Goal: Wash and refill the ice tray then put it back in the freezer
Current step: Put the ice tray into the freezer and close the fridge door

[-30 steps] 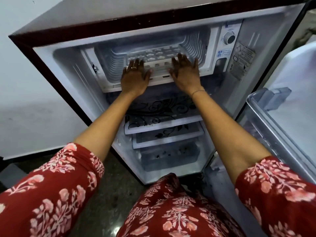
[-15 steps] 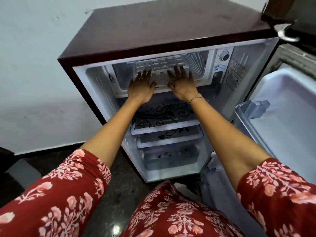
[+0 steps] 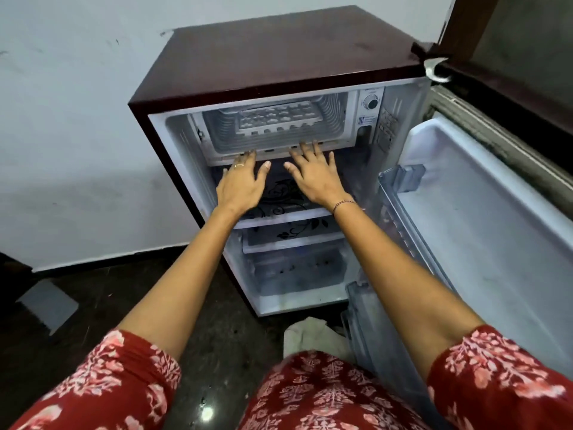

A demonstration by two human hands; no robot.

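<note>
A white ice tray (image 3: 279, 117) lies flat inside the freezer compartment (image 3: 333, 116) at the top of a small maroon fridge (image 3: 279, 54). My left hand (image 3: 242, 184) and my right hand (image 3: 316, 178) hover palm down in front of the compartment's lower lip, fingers spread, holding nothing. The fingertips reach the lip's front edge, well short of the tray. A ring is on my left hand and a thread bracelet on my right wrist.
The fridge door (image 3: 483, 231) stands open to the right, with door bins (image 3: 403, 178). Glass shelves with black floral print (image 3: 288, 215) and a crisper drawer (image 3: 297, 271) sit below. A white cloth (image 3: 310, 336) lies on the dark floor. A white wall is behind.
Both hands have drawn back out of the freezer compartment, leaving the tray inside. The head has pulled back, so the whole fridge shows.
</note>
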